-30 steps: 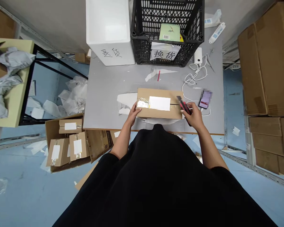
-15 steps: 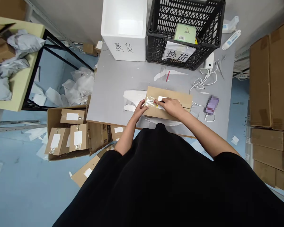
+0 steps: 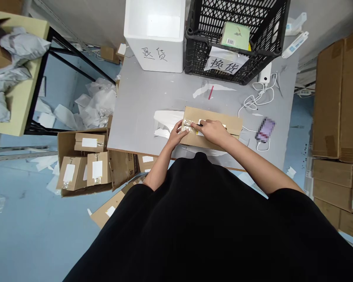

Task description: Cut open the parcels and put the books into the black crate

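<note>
A flat brown cardboard box (image 3: 233,122) lies on the grey table (image 3: 138,98). Clear tape (image 3: 188,124) covers its left end, and a white label is partly hidden under my right hand. My left hand (image 3: 176,136) grips the box's left front corner, thumb on top. My right hand (image 3: 213,131) rests on top of the box with its index finger reaching to the tape; a small dark thing shows at its fingers, too small to name.
Behind the box stand a white bin (image 3: 161,55) and a black crate (image 3: 214,74) holding a green box (image 3: 235,35). A phone (image 3: 265,129) and white cable (image 3: 251,102) lie right. A carton of parcels (image 3: 85,192) sits lower left, beside a yellow-topped table (image 3: 23,98).
The view has shifted slightly. Both hands keep nearly the same place on the box, and no clear change in their grip shows.
</note>
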The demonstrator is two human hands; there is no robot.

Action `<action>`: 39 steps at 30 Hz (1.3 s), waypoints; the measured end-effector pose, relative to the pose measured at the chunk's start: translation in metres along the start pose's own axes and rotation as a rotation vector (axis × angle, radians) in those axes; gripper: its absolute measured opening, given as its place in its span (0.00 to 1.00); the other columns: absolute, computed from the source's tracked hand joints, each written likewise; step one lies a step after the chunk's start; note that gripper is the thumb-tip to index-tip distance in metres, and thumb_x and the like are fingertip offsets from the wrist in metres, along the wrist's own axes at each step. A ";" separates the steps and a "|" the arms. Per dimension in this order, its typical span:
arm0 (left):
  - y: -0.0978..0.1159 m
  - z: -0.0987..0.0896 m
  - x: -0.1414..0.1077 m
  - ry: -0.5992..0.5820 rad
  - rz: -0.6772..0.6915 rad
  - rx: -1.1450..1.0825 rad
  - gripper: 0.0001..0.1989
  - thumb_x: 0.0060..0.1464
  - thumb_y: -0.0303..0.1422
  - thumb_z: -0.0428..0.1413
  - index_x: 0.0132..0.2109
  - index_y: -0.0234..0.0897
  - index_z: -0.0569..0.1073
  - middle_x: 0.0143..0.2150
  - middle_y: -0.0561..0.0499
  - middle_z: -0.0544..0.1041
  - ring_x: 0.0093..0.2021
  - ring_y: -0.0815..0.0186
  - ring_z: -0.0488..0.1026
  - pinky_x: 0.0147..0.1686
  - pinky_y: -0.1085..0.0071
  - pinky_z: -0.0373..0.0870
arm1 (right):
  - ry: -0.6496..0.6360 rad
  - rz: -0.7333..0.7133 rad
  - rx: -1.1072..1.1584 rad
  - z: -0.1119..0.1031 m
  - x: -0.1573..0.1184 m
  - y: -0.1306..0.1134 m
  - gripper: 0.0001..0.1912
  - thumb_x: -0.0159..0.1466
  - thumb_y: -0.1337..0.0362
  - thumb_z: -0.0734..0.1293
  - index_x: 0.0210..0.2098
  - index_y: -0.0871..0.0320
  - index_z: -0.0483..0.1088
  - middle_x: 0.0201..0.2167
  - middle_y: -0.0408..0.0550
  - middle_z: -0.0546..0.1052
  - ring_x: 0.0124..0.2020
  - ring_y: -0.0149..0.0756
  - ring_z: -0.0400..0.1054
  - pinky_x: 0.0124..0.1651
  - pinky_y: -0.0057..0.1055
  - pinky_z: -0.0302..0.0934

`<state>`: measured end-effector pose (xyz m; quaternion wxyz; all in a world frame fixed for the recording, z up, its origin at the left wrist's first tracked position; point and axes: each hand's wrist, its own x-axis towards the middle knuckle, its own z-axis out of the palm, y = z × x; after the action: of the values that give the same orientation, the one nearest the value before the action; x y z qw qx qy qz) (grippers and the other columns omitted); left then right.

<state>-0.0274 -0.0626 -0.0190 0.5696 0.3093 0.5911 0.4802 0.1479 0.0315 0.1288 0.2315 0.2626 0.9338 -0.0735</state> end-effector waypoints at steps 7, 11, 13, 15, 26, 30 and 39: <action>-0.006 -0.001 0.001 0.009 0.014 0.003 0.39 0.51 0.44 0.65 0.68 0.47 0.63 0.71 0.47 0.63 0.67 0.50 0.66 0.65 0.54 0.63 | 0.006 -0.015 -0.030 -0.002 -0.002 -0.003 0.30 0.72 0.70 0.52 0.72 0.53 0.53 0.53 0.63 0.75 0.48 0.48 0.70 0.39 0.36 0.59; -0.008 -0.001 0.001 0.010 0.019 -0.011 0.39 0.51 0.44 0.65 0.68 0.47 0.64 0.71 0.47 0.64 0.66 0.49 0.66 0.65 0.52 0.64 | -0.006 -0.002 -0.023 0.006 -0.007 0.005 0.31 0.71 0.70 0.53 0.73 0.52 0.52 0.52 0.62 0.75 0.47 0.47 0.70 0.38 0.35 0.58; -0.008 -0.001 0.001 0.018 0.015 -0.016 0.39 0.50 0.44 0.65 0.68 0.47 0.64 0.71 0.46 0.64 0.66 0.49 0.66 0.65 0.52 0.63 | -0.018 0.011 -0.017 0.012 -0.010 0.010 0.31 0.71 0.70 0.54 0.73 0.51 0.52 0.51 0.62 0.75 0.47 0.47 0.70 0.38 0.35 0.58; -0.009 -0.001 0.001 0.028 0.012 -0.012 0.39 0.50 0.44 0.65 0.68 0.47 0.64 0.70 0.47 0.65 0.66 0.49 0.66 0.65 0.52 0.63 | -0.023 0.017 -0.004 0.019 -0.013 0.015 0.32 0.71 0.70 0.54 0.73 0.50 0.52 0.52 0.61 0.75 0.47 0.48 0.70 0.39 0.35 0.58; -0.011 0.000 0.002 0.039 0.012 -0.009 0.39 0.50 0.43 0.66 0.67 0.45 0.64 0.71 0.47 0.64 0.67 0.49 0.65 0.66 0.55 0.62 | 0.006 0.056 0.001 0.030 -0.030 0.027 0.33 0.70 0.70 0.54 0.73 0.46 0.50 0.52 0.60 0.76 0.45 0.47 0.69 0.38 0.36 0.58; -0.011 0.000 0.000 0.036 0.016 -0.023 0.39 0.50 0.43 0.65 0.68 0.44 0.64 0.70 0.46 0.65 0.67 0.49 0.65 0.66 0.56 0.63 | -0.004 0.081 0.032 0.030 -0.038 0.029 0.32 0.70 0.71 0.54 0.72 0.47 0.54 0.52 0.60 0.75 0.45 0.48 0.70 0.39 0.38 0.59; -0.007 0.002 -0.001 0.043 0.021 0.009 0.38 0.51 0.43 0.64 0.68 0.43 0.64 0.70 0.46 0.66 0.68 0.49 0.63 0.66 0.56 0.62 | 0.003 0.144 0.029 0.041 -0.054 0.039 0.32 0.70 0.72 0.54 0.71 0.48 0.57 0.52 0.60 0.75 0.46 0.48 0.69 0.39 0.38 0.58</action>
<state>-0.0242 -0.0659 -0.0245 0.5503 0.3076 0.6021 0.4899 0.2255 0.0292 0.1178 0.2312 0.3324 0.9117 -0.0698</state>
